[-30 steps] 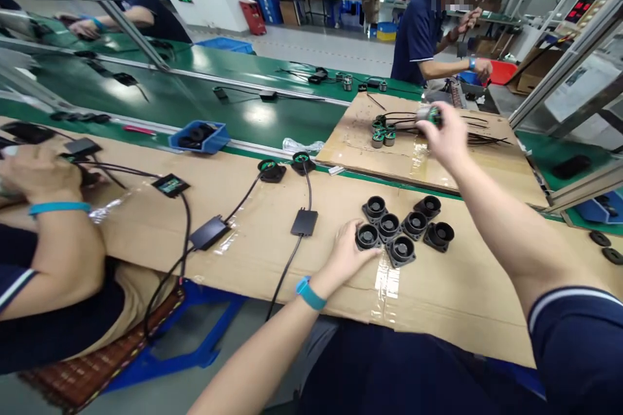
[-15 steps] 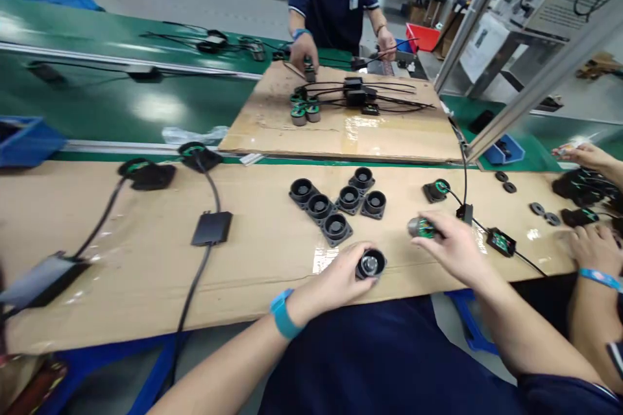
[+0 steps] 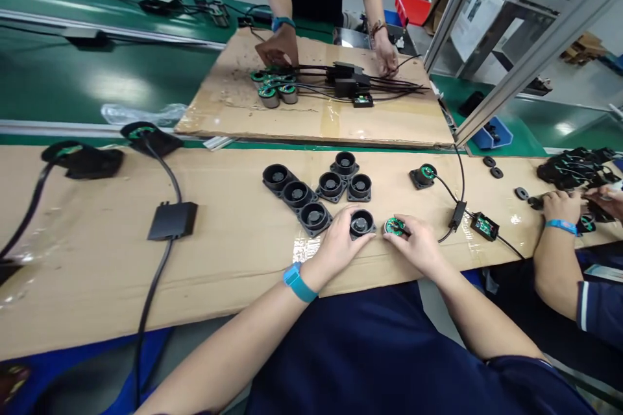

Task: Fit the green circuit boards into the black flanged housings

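My left hand (image 3: 335,248) is closed on a black round housing (image 3: 361,223) on the cardboard sheet (image 3: 233,259). My right hand (image 3: 417,248) is closed on a small round part with a green board (image 3: 394,227), held right beside that housing. Just beyond my hands lies a cluster of several more black housings (image 3: 316,191), open side up. A cable runs from my right hand to a small black box (image 3: 458,214) and an open circuit box (image 3: 485,225).
A person across the belt has both hands on a second cardboard sheet (image 3: 316,120) with green-topped parts (image 3: 272,87) and black cables. Another person's hands (image 3: 559,204) work at the right. Black boxes with cables (image 3: 171,220) lie at the left. A metal post (image 3: 516,45) slants at the right.
My right hand has come back from the far cardboard sheet with the green part to beside the housing. My left hand picked one housing from the cluster and moved it nearer.
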`<state>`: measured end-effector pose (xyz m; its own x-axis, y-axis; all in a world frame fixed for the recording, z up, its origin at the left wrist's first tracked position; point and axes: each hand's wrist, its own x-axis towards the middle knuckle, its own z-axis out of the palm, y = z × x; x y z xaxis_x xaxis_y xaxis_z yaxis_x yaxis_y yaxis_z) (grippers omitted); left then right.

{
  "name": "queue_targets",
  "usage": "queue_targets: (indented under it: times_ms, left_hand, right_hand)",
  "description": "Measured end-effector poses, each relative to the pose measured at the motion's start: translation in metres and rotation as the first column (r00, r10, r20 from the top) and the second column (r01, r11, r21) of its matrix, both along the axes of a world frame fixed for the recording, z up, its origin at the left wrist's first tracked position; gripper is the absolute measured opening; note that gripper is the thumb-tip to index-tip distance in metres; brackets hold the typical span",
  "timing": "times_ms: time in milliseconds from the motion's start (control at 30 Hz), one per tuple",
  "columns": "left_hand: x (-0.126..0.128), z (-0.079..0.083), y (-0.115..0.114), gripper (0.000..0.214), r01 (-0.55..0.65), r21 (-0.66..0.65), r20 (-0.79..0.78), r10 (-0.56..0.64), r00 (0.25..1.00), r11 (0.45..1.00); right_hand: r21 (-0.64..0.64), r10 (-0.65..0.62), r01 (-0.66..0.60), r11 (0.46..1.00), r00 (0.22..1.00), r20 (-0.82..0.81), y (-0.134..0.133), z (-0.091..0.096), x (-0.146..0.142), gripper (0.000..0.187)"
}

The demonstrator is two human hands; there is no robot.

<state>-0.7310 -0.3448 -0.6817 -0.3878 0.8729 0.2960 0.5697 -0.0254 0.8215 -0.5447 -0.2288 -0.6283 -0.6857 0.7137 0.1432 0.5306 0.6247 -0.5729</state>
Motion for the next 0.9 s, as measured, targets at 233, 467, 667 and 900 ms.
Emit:
queue_targets:
  times_ms: [233,467,667,900]
  left_hand:
    - [-0.006,0.004,-0.003,0.054,0.023,0.100,0.002,-0.023,1.000,0.995]
    - [-0.005,0.002,-0.007,0.048,0.062,0.237,-0.231,-0.006,0.973,0.970]
    - [-0.003,0.000,-0.006,0.052,0.087,0.283,-0.189,-0.033,0.981,0.955]
    - [-0.004,-0.001,-0.006,0.051,0.043,0.282,-0.112,-0.012,0.994,0.959]
  right_hand:
    - [-0.017,-0.133,0.134,0.991,0.940,-0.314,-0.039,0.039,-0.013,0.051]
    - [0.199,0.068,-0.010,0.980,0.956,-0.284,-0.052,0.021,-0.046,0.032]
    - [0.226,0.011,0.050,0.973,0.966,-0.258,-0.050,0.002,-0.052,0.040]
    - [0.215,0.098,-0.060,0.975,0.981,-0.169,-0.053,0.002,-0.041,0.057]
